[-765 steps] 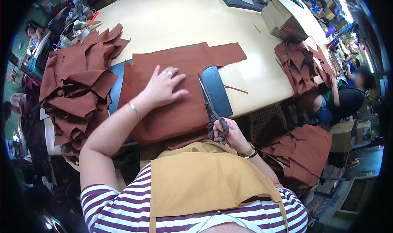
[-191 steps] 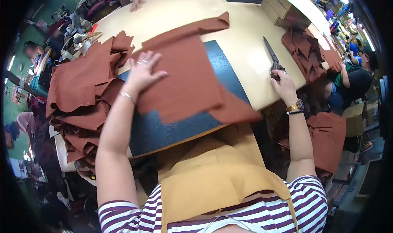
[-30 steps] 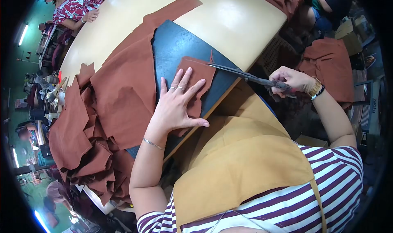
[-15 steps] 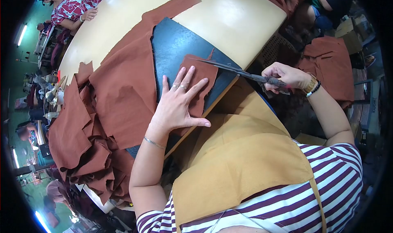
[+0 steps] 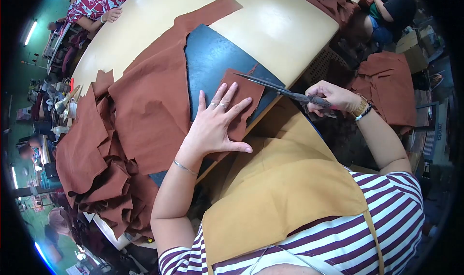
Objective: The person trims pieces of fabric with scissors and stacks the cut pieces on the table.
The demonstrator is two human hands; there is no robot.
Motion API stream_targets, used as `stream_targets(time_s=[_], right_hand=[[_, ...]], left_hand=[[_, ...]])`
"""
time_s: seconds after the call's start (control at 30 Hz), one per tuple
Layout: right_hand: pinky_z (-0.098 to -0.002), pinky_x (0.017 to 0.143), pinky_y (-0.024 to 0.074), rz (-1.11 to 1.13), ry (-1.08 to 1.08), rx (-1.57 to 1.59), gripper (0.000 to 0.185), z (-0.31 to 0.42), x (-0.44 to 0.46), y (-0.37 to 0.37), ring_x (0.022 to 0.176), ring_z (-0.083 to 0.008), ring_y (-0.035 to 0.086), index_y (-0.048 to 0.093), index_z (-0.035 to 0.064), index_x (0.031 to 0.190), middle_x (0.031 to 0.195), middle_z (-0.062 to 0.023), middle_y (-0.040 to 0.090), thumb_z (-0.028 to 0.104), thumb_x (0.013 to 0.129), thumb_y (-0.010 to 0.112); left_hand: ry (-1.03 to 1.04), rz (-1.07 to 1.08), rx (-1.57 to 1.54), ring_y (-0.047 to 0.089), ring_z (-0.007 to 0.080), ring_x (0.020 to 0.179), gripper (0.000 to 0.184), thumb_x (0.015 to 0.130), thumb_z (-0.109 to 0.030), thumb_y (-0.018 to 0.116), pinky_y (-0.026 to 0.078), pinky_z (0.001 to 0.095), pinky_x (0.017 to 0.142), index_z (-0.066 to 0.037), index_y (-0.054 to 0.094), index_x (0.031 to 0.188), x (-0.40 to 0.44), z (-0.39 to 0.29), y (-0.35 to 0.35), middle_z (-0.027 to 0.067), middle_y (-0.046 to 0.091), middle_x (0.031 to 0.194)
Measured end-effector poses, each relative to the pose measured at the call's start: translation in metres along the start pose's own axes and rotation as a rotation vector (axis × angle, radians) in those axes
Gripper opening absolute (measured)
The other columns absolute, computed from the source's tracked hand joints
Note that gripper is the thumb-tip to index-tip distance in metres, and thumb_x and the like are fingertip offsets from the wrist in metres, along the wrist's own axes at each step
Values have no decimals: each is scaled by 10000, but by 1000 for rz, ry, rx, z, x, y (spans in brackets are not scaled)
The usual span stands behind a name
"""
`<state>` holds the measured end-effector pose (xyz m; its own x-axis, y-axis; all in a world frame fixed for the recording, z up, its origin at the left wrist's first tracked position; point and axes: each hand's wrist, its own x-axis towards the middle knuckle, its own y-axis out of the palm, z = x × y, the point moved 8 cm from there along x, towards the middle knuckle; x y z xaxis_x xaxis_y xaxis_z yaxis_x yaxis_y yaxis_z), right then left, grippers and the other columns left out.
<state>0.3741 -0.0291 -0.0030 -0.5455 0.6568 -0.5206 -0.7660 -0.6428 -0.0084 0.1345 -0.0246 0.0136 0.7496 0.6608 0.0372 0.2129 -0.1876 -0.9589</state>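
Note:
My left hand (image 5: 217,123) lies flat with fingers spread on a small piece of reddish-brown fabric (image 5: 252,92), pressing it onto a dark blue board (image 5: 212,45). My right hand (image 5: 333,97) grips long dark scissors (image 5: 276,87) by handles that look wrapped in cloth. The blades reach left across the upper end of the small piece, close to my left fingertips. A thin frayed strip sticks up beside the blades. Left of my left hand, a large sheet of the same fabric (image 5: 150,106) covers part of the board.
A crumpled fabric heap (image 5: 101,178) hangs at the table's left. The cream table (image 5: 275,19) extends beyond the board. More brown fabric (image 5: 384,89) is piled at right, near a cardboard box (image 5: 412,49). Other people (image 5: 96,7) work at upper left and upper right.
The whole view has shifted slightly. My left hand stays spread on the small piece, and my right hand still holds the scissors across its upper end, having moved only a little.

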Motion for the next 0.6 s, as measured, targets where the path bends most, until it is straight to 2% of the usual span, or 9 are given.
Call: stream_targets(time_s=[0.13, 0.27, 0.6], right_hand=[[-195, 495, 423, 16, 6, 79, 246, -7, 3, 1, 542, -65, 543, 613, 29, 771, 627, 3, 572, 250, 845, 691], [-197, 498, 420, -9, 12, -12, 257, -10, -3, -4, 536, -68, 540, 613, 33, 771, 627, 7, 568, 266, 846, 693], [-187, 458, 408, 7, -48, 69, 236, 7, 10, 6, 506, -58, 535, 603, 21, 763, 595, -15, 577, 230, 835, 687]], left_hand=[[-1, -7, 6, 196, 373, 1408, 1071, 546, -847, 581, 139, 700, 1040, -242, 412, 1414, 0, -1, -1, 166, 250, 1518], [-8, -16, 17, 191, 374, 1409, 1075, 551, -851, 574, 137, 700, 1041, -245, 400, 1421, 0, 1, 1, 168, 250, 1517], [28, 4, 22, 191, 388, 1408, 1095, 529, -873, 562, 105, 694, 1049, -242, 414, 1412, 1, -8, 3, 158, 248, 1524]])
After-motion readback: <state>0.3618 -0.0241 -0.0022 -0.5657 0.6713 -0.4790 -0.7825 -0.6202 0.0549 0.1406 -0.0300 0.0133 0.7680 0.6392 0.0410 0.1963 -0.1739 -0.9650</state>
